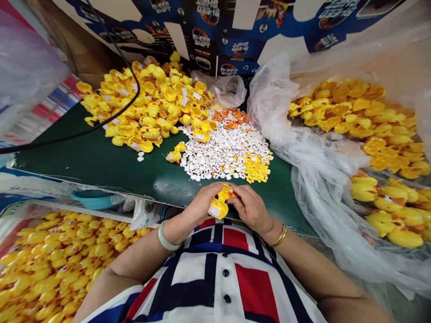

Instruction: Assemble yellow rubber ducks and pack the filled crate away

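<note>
Just over the table's front edge, my left hand (201, 200) grips a yellow plastic duck half-shell (218, 208) from the left. Its hollow inside faces up, with a white patch in it. My right hand (251, 205) pinches a small orange piece (231, 192), apparently a beak, at the shell's upper right; the fingertips partly hide it. Beyond my hands lies a spread of small white eye pieces (212, 154), with little yellow pieces (257, 168) at its right and orange beak pieces (230, 117) at its back. One more duck shell (175, 154) rests left of the spread.
A heap of yellow duck shells (144, 103) covers the green table's (81, 157) back left, a black cable (101, 123) crossing it. Clear plastic bags with more shells (357, 107) stand at right. A bin of ducks (67, 260) is lower left, near a blue basin (92, 199).
</note>
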Action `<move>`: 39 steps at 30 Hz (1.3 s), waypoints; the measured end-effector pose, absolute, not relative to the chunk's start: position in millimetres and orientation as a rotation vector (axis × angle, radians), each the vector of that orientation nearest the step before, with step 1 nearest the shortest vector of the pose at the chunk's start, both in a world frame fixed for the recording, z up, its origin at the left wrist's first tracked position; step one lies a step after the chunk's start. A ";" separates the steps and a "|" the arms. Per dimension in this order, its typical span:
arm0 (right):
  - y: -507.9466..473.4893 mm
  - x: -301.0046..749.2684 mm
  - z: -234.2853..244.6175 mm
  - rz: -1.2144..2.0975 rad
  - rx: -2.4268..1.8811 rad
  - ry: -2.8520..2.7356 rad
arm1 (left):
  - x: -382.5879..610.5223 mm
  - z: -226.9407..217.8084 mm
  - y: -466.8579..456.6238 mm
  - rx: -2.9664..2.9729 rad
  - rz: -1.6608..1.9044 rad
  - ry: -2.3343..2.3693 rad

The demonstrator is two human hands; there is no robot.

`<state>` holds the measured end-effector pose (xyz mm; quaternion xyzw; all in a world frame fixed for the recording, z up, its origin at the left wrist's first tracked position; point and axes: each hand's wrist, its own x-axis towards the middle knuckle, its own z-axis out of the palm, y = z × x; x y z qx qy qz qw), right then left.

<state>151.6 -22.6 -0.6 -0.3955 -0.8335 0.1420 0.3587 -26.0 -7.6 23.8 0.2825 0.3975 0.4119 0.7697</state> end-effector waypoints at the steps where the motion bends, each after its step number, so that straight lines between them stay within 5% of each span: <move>1: -23.2 150.7 -1.2 0.371 -1.026 -2.148 | -27.2 23.6 -7.5 0.607 0.885 0.863; 12: -20.3 150.9 18.0 0.645 -1.050 -2.116 | -34.5 20.1 -5.9 0.571 0.835 0.878; 23: -16.9 149.4 16.5 0.413 -0.935 -2.238 | -36.2 20.0 -3.7 0.589 0.860 0.879; 31: -15.9 145.4 14.3 0.747 -0.898 -2.199 | -57.7 24.8 -22.8 0.591 0.696 0.817; 39: 42.7 132.2 23.8 0.508 -1.232 -2.419 | -93.8 30.3 -5.2 0.497 1.106 0.826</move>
